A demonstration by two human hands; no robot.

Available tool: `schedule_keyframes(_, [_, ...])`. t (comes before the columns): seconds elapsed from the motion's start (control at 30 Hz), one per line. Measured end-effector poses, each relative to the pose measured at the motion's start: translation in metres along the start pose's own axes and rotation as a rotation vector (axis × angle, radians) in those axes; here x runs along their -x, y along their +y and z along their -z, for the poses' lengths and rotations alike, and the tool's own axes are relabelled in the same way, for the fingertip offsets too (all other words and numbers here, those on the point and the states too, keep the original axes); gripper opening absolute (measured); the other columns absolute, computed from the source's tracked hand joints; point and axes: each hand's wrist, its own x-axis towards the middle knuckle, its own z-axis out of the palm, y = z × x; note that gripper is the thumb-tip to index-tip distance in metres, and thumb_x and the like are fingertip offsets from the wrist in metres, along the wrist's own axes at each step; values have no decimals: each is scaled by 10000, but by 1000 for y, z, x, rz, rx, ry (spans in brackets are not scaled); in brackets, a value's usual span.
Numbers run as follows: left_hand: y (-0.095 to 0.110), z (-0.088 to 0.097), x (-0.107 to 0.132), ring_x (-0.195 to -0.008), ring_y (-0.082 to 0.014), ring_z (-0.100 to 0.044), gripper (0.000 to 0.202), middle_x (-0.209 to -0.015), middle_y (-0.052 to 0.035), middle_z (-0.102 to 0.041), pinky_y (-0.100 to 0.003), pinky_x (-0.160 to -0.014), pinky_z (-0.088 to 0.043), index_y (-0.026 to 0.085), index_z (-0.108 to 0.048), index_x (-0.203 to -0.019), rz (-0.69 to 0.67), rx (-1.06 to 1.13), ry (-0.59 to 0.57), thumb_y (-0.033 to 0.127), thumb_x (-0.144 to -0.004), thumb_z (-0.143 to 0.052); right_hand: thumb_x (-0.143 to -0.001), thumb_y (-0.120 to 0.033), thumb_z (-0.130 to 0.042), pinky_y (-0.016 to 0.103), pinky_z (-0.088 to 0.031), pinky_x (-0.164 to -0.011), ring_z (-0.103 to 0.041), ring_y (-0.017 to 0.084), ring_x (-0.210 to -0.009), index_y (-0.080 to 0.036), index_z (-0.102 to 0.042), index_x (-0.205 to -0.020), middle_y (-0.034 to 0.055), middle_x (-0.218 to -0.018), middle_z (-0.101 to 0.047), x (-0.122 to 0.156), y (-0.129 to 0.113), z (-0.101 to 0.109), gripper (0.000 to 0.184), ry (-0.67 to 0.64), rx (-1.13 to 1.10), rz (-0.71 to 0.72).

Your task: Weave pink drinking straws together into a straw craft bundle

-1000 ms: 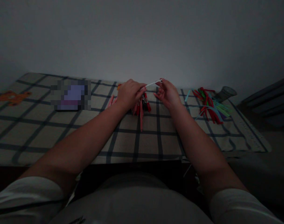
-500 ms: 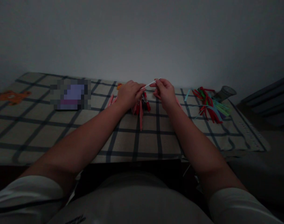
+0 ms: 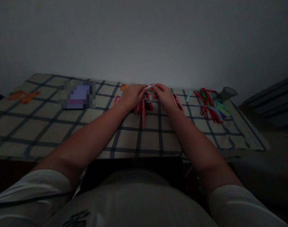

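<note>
A thin white strip (image 3: 150,86) stretches between my two hands over the far middle of the table. My left hand (image 3: 133,95) pinches its left part between thumb and fingers. On the other side, the fingertips of my right hand (image 3: 163,95) grip it close by. Beneath them lie items with red and black parts (image 3: 149,104), partly hidden by my hands. A pink strip (image 3: 143,119) points towards me from this cluster. More pink strips (image 3: 114,100) lie left of my left hand, and others (image 3: 179,102) beside my right wrist.
A checked cloth (image 3: 91,132) covers the table, which meets a pale wall (image 3: 144,41). To the left is a blurred-out phone-like object (image 3: 79,96). A pile of red, green and blue strips (image 3: 211,105) lies right, beside a clear cup (image 3: 226,93) on its side.
My right hand has moved left and slightly down, closer to my left hand, so less of the white strip shows between them. The view has shifted slightly.
</note>
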Motion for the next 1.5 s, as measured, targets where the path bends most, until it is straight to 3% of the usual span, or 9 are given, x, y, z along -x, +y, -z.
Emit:
schedule_keyframes(0.2, [2, 0, 2, -1423, -367, -788, 551, -1540, -151, -869, -499, -1204, -585, 230, -814, -1615, -3, 45, 13, 401, -1219, -472, -921, -493, -988, 232, -533, -624, -605, 100, -679, -247, -836, -954, -20, -910, -819, 2, 2, 4, 291, -62, 3, -25])
schedule_keyframes(0.4, [0, -3, 4, -1364, -343, -796, 517, -1465, -159, -888, -470, -1165, -589, 224, -865, -1495, -1, 68, 31, 387, -1207, -468, -949, -394, -978, 204, -510, -612, -611, 96, -673, -238, -854, -915, -30, -819, -788, 8, -6, 1, 201, -61, 23, -84])
schedule_keyframes(0.5, [-1, -4, 5, -1302, -347, -793, 506, -1390, -170, -897, -469, -1108, -592, 221, -868, -1448, 4, 70, 46, 419, -1193, -478, -946, -378, -980, 208, -533, -620, -629, 104, -694, -244, -866, -933, -20, -874, -823, 11, -10, 0, 177, -31, 34, -126])
schedule_keyframes(0.73, [3, -3, 6, -1247, -369, -790, 497, -1352, -188, -897, -491, -1079, -587, 217, -880, -1401, 35, 62, 71, 425, -1169, -492, -930, -519, -1007, 206, -521, -629, -660, 100, -724, -252, -845, -1083, 24, -1054, -882, 8, -17, 9, 348, 93, -67, -177])
schedule_keyframes(1.0, [4, -2, 4, -1215, -370, -788, 494, -1325, -195, -889, -490, -1061, -582, 191, -893, -1367, 45, 52, 35, 403, -1161, -497, -947, -702, -967, 238, -530, -657, -665, 105, -714, -260, -822, -1134, 20, -1021, -847, 5, -17, 12, 501, 61, -43, -129])
schedule_keyframes(1.17, [0, -6, 5, -1195, -349, -786, 481, -1295, -160, -900, -463, -1019, -573, 237, -896, -1355, 28, 52, 57, 428, -1168, -496, -942, -690, -980, 229, -527, -648, -665, 102, -704, -254, -824, -1112, 12, -984, -836, 8, -19, 8, 493, 38, -35, -140])
schedule_keyframes(1.5, [0, -6, 5, -1226, -380, -790, 509, -1336, -183, -893, -501, -1034, -574, 223, -886, -1400, 41, 67, 46, 447, -1169, -492, -948, -654, -993, 202, -519, -619, -655, 84, -698, -252, -836, -1090, 30, -1064, -875, 5, -8, 9, 454, 43, -59, -122])
